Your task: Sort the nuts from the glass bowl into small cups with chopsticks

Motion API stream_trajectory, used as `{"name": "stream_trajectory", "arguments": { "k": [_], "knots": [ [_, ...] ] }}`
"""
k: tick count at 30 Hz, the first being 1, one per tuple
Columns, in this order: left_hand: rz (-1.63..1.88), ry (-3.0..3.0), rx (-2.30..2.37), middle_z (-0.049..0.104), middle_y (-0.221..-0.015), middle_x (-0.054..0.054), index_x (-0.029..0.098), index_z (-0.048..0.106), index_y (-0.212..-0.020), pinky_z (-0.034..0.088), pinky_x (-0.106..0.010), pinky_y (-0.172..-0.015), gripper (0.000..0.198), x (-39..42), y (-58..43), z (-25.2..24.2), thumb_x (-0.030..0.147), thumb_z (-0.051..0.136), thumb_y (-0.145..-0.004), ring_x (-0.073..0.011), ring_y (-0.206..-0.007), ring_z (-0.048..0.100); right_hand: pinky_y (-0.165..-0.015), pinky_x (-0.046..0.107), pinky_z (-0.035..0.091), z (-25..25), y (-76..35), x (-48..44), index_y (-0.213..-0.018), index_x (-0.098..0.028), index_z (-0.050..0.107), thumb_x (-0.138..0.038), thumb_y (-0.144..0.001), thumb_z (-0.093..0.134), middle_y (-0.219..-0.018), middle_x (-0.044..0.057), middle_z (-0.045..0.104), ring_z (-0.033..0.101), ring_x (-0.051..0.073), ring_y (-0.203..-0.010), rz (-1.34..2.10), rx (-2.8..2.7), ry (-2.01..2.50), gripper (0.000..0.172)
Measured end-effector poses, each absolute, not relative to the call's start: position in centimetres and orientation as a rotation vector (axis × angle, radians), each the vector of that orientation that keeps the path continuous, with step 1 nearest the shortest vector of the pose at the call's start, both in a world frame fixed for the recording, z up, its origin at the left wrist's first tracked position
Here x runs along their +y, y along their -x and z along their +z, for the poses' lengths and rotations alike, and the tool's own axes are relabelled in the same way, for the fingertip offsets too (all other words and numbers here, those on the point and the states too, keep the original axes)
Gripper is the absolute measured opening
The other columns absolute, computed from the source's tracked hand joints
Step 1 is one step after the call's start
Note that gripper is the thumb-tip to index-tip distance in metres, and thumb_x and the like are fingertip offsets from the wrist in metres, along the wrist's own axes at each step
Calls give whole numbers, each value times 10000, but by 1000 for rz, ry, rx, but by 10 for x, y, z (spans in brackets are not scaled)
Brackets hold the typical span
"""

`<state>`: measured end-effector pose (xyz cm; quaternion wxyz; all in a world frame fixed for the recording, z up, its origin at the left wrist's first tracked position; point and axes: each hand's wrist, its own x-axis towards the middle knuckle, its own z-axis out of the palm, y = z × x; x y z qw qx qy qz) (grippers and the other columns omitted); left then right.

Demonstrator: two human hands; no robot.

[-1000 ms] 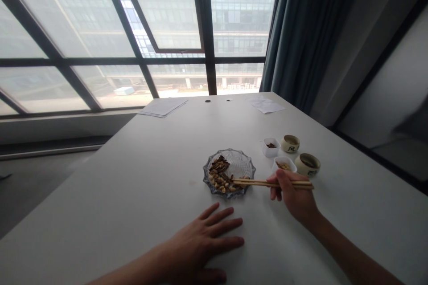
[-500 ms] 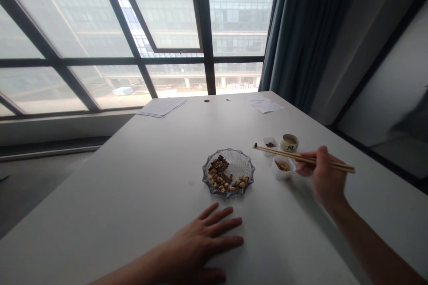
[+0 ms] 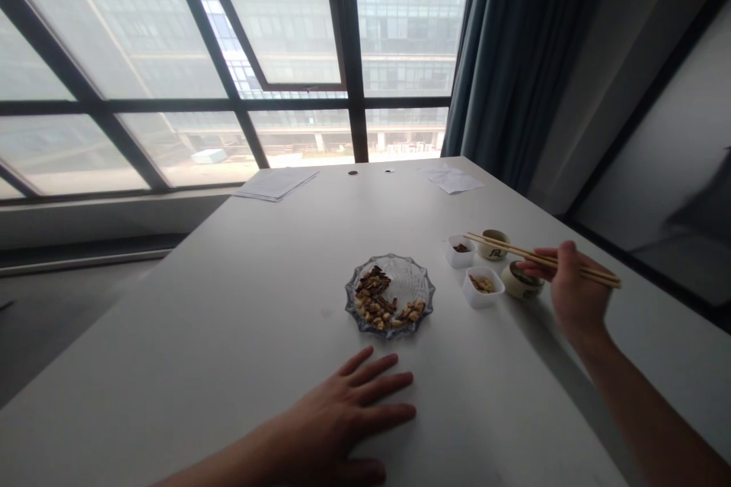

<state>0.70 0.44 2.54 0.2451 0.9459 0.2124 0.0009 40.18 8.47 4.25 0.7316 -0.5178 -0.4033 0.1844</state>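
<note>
I have the right hand [image 3: 579, 293] clamped on chopsticks [image 3: 509, 247] at frame right, tips near the upper white container [image 3: 461, 259]; I'd clear its rim. Lower centre, the left hand [image 3: 352, 415] lies fingers apart below the glass dish [image 3: 412, 283].

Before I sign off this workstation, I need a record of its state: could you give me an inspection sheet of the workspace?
Surface: white table, with two dark round spots near its far edge.
Job's things: glass dish holding brown and pale pieces; rear white cup and front white cup, both with contents; rear pot and front pot.
Clutter: paper stack at far left; loose paper at far right.
Hands: left hand on the table, fingers spread, nearest the dish; right hand holds chopsticks, tips by the rear white cup, contact unclear.
Cables: nothing seen.
Surroundings: windows beyond the table; dark curtain on the right.
</note>
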Motion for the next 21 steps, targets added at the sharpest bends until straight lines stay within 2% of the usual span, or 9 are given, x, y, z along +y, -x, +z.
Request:
{"name": "stream_trajectory", "arguments": {
  "k": [6, 12, 16, 21],
  "knots": [
    [-21, -2589, 577, 297, -1731, -3, 375, 419, -1623, 67, -595, -1300, 709, 5, -7, 25, 492, 688, -978, -376, -1596, 233, -480, 315, 613, 47, -388, 78, -787, -148, 737, -698, -914, 660, -625, 84, 747, 734, 225, -496, 425, -924, 1127, 569],
    [-6, -2587, 576, 299, -1731, -14, 367, 423, -1624, 54, -592, -1302, 704, 4, -7, 24, 486, 687, -982, -383, -1595, 238, -517, 362, 644, 43, -357, 64, -795, -147, 781, -706, -888, 691, -612, 108, 755, 747, 259, -507, 656, -1092, 1081, 574],
    [-37, -2579, 586, 281, -1737, -7, 363, 428, -1621, 58, -609, -1297, 700, 4, -8, 25, 494, 683, -983, -387, -1599, 222, -475, 328, 621, 37, -334, 54, -763, -159, 784, -704, -894, 688, -609, 119, 757, 734, 242, -483, 799, -1254, 1030, 569],
    [-19, -2571, 577, 283, -1735, -2, 364, 430, -1618, 34, -613, -1294, 710, 4, -8, 24, 464, 707, -972, -386, -1598, 222, -499, 288, 624, 27, -320, 49, -797, -159, 787, -653, -947, 662, -643, 118, 774, 750, 217, -521, 967, -1332, 986, 532]
  ]
}}
